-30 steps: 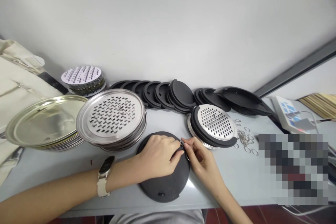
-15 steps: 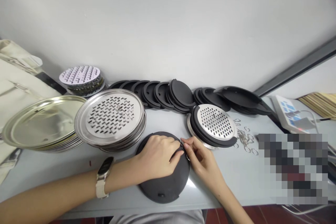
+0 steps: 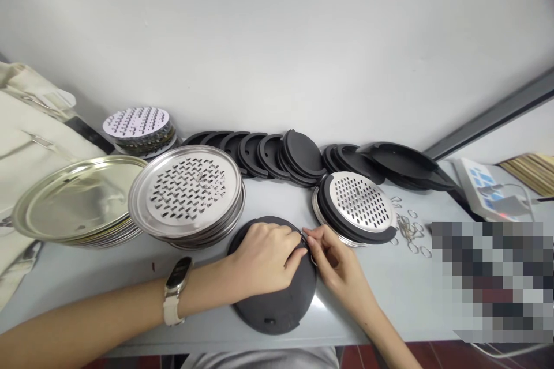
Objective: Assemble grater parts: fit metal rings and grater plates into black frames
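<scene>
While a person sat working at a pale grey table [image 3: 389, 305], stacks covered its far side: plain metal trays [image 3: 78, 199], perforated steel plates [image 3: 186, 190], and a row of black rubber rims [image 3: 259, 155] along the wall. Nearer the right lay a steel plate seated in a black rim [image 3: 359, 202], with loose small metal rings [image 3: 409, 230] scattered just beside it. A black disc [image 3: 277, 311] lay flat near the table's front edge, directly beneath the hands. The left hand [image 3: 262, 262], a white-strapped watch [image 3: 176, 291] at its wrist, curved over the disc, though I couldn't tell whether it gripped anything. The right hand [image 3: 335, 259] made a narrow pinch on a small metal ring [image 3: 304, 237] at the disc's rim. Fitting that ring looked like the step in hand, and it seemed to call for a steady pinch and a still disc.
</scene>
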A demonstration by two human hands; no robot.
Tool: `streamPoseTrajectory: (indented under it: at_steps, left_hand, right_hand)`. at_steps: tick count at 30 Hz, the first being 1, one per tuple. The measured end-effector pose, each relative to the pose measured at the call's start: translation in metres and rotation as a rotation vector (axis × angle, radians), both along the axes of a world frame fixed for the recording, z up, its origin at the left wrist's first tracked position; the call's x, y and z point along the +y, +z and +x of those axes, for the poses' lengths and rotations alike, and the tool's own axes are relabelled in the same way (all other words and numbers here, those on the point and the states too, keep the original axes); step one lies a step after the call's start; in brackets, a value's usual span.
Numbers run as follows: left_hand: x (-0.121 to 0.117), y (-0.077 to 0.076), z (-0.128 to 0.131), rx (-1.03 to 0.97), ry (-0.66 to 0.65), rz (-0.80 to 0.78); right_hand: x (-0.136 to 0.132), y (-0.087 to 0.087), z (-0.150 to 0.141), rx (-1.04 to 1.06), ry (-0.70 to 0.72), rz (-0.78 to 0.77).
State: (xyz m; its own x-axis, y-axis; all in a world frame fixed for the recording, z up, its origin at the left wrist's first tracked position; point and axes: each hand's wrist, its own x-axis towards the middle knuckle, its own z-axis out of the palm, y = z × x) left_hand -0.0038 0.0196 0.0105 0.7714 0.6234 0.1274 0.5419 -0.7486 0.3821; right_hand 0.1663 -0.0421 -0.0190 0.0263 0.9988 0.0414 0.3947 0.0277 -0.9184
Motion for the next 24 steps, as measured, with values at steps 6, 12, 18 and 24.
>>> streamPoseTrajectory:
  at_steps: [6, 12, 18, 24]
  left_hand:
    - [-0.0006, -0.0017, 0.0004, 0.020, 0.016, 0.000]
    - [-0.0015, -0.0053, 0.0003, 0.016, 0.026, 0.001]
    - [-0.0009, -0.0046, 0.0000, 0.005, 0.023, -0.004]
    - [0.0004, -0.0031, 0.0009, 0.011, 0.013, 0.000]
  right_hand:
    - [-0.0017, -0.0004, -0.0013, -0.035, -0.022, -0.002]
    - [-0.0031, 0.0004, -0.0042, -0.078, -0.034, -0.005]
    - [-0.0057, 0.0014, -0.0052, -0.131, -0.040, 0.003]
    - [-0.0065, 0.0009, -0.0045, -0.143, -0.048, 0.016]
